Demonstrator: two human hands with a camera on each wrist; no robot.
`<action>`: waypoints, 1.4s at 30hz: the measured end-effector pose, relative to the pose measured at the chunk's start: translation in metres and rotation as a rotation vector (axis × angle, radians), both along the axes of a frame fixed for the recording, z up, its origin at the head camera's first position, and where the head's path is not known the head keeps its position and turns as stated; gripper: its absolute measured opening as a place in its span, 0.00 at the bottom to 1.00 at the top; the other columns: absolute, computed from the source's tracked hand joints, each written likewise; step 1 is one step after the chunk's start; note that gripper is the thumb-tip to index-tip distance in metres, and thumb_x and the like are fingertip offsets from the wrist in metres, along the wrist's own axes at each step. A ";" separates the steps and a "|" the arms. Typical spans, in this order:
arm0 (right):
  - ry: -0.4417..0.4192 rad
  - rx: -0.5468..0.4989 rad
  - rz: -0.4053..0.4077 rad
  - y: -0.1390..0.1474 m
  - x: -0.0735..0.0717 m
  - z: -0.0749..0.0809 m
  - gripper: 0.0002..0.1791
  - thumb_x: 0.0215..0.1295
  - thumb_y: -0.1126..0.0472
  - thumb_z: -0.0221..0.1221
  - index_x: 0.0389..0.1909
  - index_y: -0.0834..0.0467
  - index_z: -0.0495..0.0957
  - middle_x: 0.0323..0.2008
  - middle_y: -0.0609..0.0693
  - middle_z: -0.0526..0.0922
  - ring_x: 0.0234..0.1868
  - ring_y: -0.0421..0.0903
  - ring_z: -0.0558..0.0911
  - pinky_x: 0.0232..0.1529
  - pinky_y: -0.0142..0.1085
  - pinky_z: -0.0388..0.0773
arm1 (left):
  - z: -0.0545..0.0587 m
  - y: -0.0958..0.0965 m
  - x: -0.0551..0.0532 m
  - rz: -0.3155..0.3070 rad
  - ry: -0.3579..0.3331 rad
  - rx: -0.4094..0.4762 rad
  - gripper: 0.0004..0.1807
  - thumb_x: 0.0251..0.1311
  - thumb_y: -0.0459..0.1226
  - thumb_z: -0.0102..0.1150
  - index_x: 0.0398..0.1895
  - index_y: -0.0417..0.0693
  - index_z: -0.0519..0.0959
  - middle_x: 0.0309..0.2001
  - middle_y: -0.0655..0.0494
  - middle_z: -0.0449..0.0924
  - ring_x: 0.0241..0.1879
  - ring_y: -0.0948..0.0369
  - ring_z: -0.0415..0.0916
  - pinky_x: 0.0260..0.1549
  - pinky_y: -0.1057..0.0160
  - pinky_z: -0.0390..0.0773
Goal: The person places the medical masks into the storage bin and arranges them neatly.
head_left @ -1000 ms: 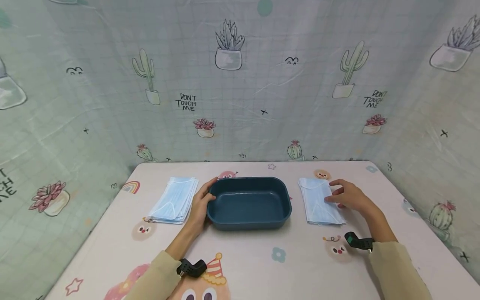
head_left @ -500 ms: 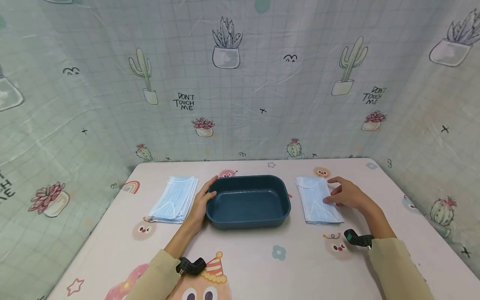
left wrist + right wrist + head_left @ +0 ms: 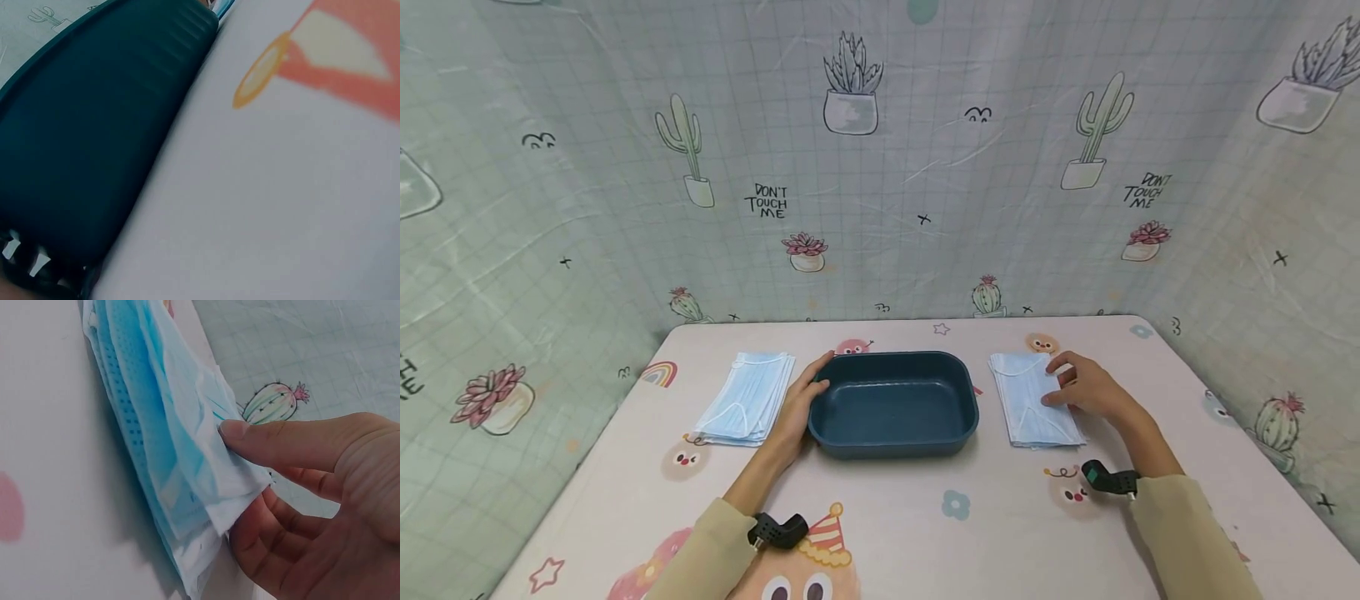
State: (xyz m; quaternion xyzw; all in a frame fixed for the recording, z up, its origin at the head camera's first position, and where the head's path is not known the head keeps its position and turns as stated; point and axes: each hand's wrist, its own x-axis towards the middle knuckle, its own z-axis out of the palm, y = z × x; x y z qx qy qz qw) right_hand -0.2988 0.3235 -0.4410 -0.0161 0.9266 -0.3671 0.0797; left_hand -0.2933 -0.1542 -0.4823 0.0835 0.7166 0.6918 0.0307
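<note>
While left hand (image 3: pixel 792 414) grips rim of dark blue bin (image 3: pixel 891 448), right hand (image 3: pixel 1088 387) pinches edge of mask stack (image 3: pixel 1024 404); second pile (image 3: pixel 745 400) just left of left hand.

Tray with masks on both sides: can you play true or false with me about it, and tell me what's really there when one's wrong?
1. The dark blue tray sits between the left mask stack and the right mask stack. True.
2. Both stacks are red. False: they are light blue.
3. The left hand's grip is on the tray's left end. True.
4. The stacks lie inside the tray. False: they lie on the table.
5. The right hand's grip pinches the right stack's edge. True.
6. A lid covers the tray. False: its top is open.
</note>
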 end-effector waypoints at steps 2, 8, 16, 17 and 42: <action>0.004 -0.035 0.003 0.001 0.000 -0.001 0.27 0.58 0.64 0.72 0.55 0.67 0.73 0.43 0.61 0.74 0.41 0.52 0.74 0.34 0.35 0.77 | 0.000 0.000 0.000 0.000 0.002 0.000 0.29 0.77 0.39 0.41 0.80 0.62 0.62 0.82 0.61 0.54 0.84 0.56 0.42 0.83 0.44 0.39; -0.005 -0.058 -0.037 0.004 0.002 -0.005 0.23 0.63 0.62 0.69 0.58 0.65 0.79 0.49 0.61 0.76 0.48 0.53 0.73 0.39 0.32 0.78 | 0.000 0.000 0.001 0.011 0.019 0.001 0.30 0.76 0.37 0.40 0.80 0.57 0.61 0.82 0.59 0.55 0.84 0.55 0.43 0.83 0.44 0.39; 0.025 -0.033 -0.087 0.010 0.003 -0.007 0.23 0.65 0.62 0.69 0.59 0.65 0.80 0.49 0.63 0.81 0.46 0.53 0.76 0.39 0.31 0.79 | 0.000 0.002 0.002 0.005 0.029 -0.006 0.31 0.76 0.36 0.40 0.81 0.55 0.61 0.82 0.57 0.55 0.84 0.54 0.44 0.83 0.43 0.40; 0.024 -0.032 -0.093 0.010 0.003 -0.006 0.23 0.65 0.62 0.68 0.59 0.65 0.80 0.48 0.63 0.81 0.45 0.53 0.77 0.39 0.31 0.79 | 0.000 0.002 0.002 0.007 0.029 -0.008 0.31 0.76 0.36 0.40 0.81 0.55 0.61 0.82 0.57 0.55 0.84 0.54 0.44 0.83 0.43 0.40; 0.028 -0.047 -0.065 0.024 0.007 0.003 0.16 0.72 0.63 0.60 0.57 0.66 0.79 0.51 0.67 0.79 0.47 0.55 0.75 0.40 0.33 0.79 | 0.000 0.000 0.001 0.012 0.030 -0.018 0.26 0.81 0.44 0.38 0.79 0.59 0.64 0.81 0.57 0.57 0.84 0.54 0.46 0.83 0.44 0.41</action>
